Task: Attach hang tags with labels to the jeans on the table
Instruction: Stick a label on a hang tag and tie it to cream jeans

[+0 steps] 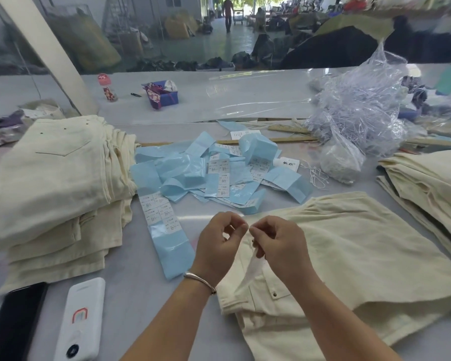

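Grey table [146, 290]: left hand [220, 243] and right hand [277, 243], fingertips pinched together on a thin white string, above cream jeans [349, 256]; blue label strips [206, 175] beyond.

Both forearms bare, no sleeves in frame. Left wrist: thin silver open-cuff bangle [200, 282]. Left hand [219, 246] and right hand [279, 246] ungloved, no rings visible.
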`<action>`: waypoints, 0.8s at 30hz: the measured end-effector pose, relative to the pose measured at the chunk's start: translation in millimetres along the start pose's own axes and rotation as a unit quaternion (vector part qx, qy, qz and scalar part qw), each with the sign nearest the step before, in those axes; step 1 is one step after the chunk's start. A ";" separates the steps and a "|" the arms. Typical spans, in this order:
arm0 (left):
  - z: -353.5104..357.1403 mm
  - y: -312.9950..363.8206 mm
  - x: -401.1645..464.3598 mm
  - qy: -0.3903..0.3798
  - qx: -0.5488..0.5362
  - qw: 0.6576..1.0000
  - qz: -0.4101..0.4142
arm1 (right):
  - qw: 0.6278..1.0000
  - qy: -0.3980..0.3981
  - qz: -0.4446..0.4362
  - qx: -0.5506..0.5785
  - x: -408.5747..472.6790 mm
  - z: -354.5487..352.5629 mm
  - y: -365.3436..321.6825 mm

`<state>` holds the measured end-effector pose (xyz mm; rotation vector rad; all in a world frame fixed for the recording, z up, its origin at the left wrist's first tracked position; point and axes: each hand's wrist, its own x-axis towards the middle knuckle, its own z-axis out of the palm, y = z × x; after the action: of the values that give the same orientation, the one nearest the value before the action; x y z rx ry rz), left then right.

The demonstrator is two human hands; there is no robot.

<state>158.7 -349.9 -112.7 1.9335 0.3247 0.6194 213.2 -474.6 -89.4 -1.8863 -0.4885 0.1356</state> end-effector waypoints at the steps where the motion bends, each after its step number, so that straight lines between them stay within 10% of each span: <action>1: -2.6 -5.4 -3.9 -0.013 0.005 1.000 -0.016 | 0.999 0.025 -0.022 -0.042 0.0 -1.6 0.0; 7: -10.4 -49.6 -35.3 -0.273 0.164 0.940 -0.125 | 0.895 0.255 -0.254 -0.262 12.8 -21.5 -14.2; 11: -11.5 -67.4 -46.6 -0.300 0.264 0.914 -0.076 | 0.904 0.162 -0.245 -0.310 6.3 -10.0 -2.5; 17: -11.5 -65.8 -53.1 -0.311 0.306 0.898 -0.059 | 0.929 -0.190 -0.070 -0.311 -30.4 22.7 65.6; 24: -14.8 -60.6 -53.7 -0.240 0.026 0.922 -0.303 | 0.961 -0.095 -0.142 -0.220 -61.7 26.9 81.4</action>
<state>108.8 -338.6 -177.2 1.8270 0.5900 -0.2719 170.3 -498.9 -182.7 -2.2188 -0.9802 0.0176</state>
